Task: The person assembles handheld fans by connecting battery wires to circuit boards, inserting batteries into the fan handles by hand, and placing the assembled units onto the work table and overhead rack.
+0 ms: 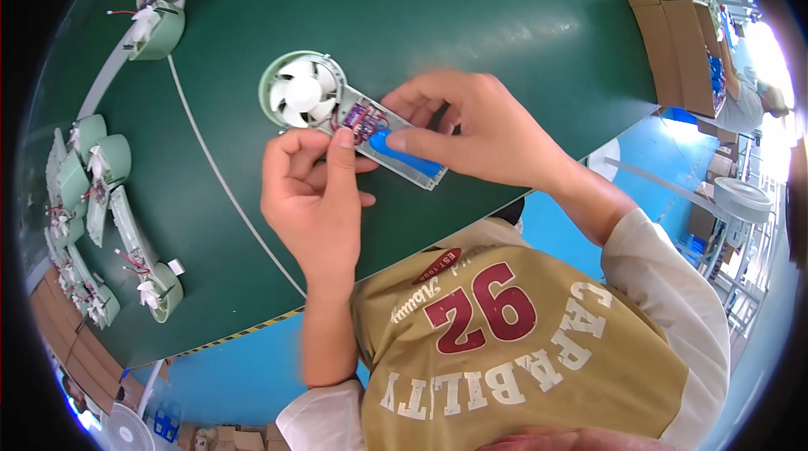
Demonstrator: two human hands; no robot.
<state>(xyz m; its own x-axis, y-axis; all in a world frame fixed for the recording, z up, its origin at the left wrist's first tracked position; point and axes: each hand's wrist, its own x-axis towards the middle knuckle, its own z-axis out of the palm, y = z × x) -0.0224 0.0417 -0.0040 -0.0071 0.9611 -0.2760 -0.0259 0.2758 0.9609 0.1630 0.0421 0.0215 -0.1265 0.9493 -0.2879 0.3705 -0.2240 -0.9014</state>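
Observation:
A half-open handheld fan (305, 91) lies slantwise between my hands over the green table, white blades in a pale green ring at its upper left. Along its grey handle shell (427, 182) sit a purple circuit board (362, 119) and a blue cylindrical battery (417, 160). My left hand (311, 194) grips the near edge beside the board, thumb up against it and fingers curled. From the far side my right hand (480, 127) closes on the handle, with its thumb pressed on the battery's upper end. Its fingertips are partly hidden behind the shell.
Several open fan bodies (151, 283) with loose wires lie along the table's left side; more (160, 30) sit at the far left. A white cable (210, 161) crosses the green table (471, 22). Cardboard boxes (669, 47) stand at the right edge, with a person beyond.

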